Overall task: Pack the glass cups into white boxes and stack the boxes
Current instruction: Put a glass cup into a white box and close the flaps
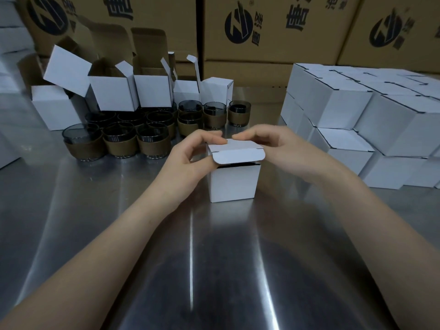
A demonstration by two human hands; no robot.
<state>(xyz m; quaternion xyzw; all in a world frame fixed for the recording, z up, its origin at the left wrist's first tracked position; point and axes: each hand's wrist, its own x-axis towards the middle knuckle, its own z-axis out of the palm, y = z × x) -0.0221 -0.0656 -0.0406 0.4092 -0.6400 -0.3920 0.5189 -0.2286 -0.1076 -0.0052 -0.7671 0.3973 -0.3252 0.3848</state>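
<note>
A small white box [234, 183] stands on the steel table [190, 258] in the middle. Its lid is folded almost down, with the tuck flap hanging over the front opening. My left hand [190, 160] holds the box's left side, thumb and fingers curled onto the lid's left edge. My right hand [273, 146] pinches the lid's back right edge with curled fingers. What is inside the box is hidden. Several dark glass cups [123, 139] with brown sleeves stand behind and to the left.
Several open white boxes [112, 91] stand at the back left behind the cups. A stack of closed white boxes [357, 120] fills the right side. Large brown cartons [262, 27] form a wall at the back.
</note>
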